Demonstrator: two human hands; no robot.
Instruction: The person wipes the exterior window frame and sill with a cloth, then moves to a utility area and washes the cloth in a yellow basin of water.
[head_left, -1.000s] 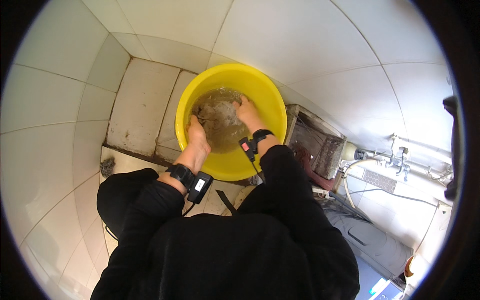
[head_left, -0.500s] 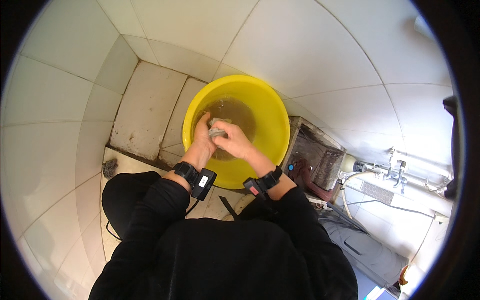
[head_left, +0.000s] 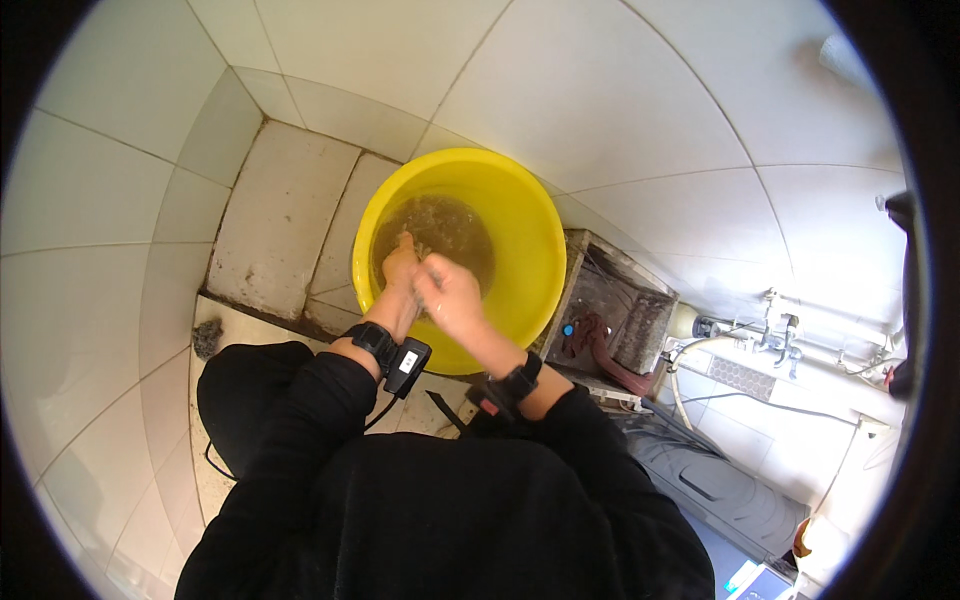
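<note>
- Beside the tiled wall (head_left: 600, 90): big yellow tub (head_left: 530, 260), murky water (head_left: 460, 228) inside
- Right hand (head_left: 450, 295) over the tub, curled up fist-like, too blurry to tell its hold
- Left hand (head_left: 401, 268) just beside it, fingers partly straight, can't tell its grip either

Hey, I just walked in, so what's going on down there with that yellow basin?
A person in black sleeves has both bare hands together over a yellow basin holding murky brown water. The right hand is curled against the left hand. Something pale shows between them, too blurred to name. Beside the basin, a reddish-brown cloth lies in a grimy trough.
</note>
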